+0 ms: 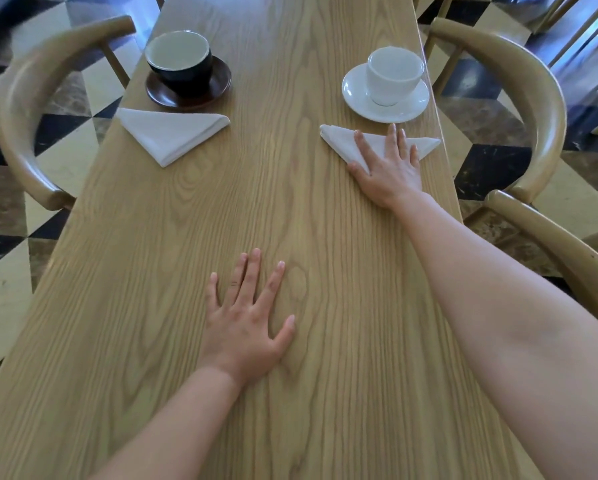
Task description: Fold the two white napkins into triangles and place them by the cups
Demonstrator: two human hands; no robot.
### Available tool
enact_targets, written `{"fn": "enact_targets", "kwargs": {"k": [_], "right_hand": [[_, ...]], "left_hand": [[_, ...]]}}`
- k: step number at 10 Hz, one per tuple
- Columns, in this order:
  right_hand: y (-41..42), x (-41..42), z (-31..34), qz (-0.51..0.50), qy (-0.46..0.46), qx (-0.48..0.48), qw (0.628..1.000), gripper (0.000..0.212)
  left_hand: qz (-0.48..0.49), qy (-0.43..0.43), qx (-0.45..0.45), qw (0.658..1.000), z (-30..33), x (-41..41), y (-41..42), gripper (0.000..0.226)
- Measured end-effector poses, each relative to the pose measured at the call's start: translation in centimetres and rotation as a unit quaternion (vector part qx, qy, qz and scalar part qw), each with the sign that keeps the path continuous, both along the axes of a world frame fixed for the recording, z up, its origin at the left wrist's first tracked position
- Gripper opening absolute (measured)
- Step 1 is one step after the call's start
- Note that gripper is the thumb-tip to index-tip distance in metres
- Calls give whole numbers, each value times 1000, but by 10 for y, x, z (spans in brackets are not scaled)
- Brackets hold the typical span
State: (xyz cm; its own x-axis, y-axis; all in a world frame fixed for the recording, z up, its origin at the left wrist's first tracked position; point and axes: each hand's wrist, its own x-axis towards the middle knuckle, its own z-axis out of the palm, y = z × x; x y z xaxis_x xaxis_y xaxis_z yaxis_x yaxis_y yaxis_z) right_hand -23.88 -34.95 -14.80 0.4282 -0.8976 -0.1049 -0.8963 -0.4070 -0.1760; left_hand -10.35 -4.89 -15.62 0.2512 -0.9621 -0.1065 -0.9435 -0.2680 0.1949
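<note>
A white napkin [170, 133] folded into a triangle lies on the wooden table [290, 209], just in front of a black cup [180, 60] on a dark brown saucer [221, 88]. A second white triangle napkin [339, 140] lies in front of a white cup [394, 76] on a white saucer [354, 93]. My right hand [387, 164] rests flat on this second napkin, fingers spread, covering its middle. My left hand [252, 320] lies flat on the bare table nearer me, fingers apart, holding nothing.
Curved wooden chairs stand on both sides, one at the left [31, 109] and one at the right [533, 98]. A second chair arm [550, 237] sits at the near right. The floor has a checkered pattern.
</note>
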Motion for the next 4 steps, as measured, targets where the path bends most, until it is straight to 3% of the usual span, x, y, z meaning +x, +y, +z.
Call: {"fn": "enact_targets", "kwargs": {"k": [2, 3, 4], "right_hand": [[1, -14, 0, 84, 26, 4, 996, 52], [11, -13, 14, 79, -12, 5, 997, 54], [46, -11, 18, 97, -72, -94, 988, 53]], "left_hand": [[2, -11, 7, 1000, -1, 1, -1, 75], [1, -6, 14, 1000, 0, -1, 1, 74], [-9, -9, 13, 1000, 1, 0, -1, 75]]}}
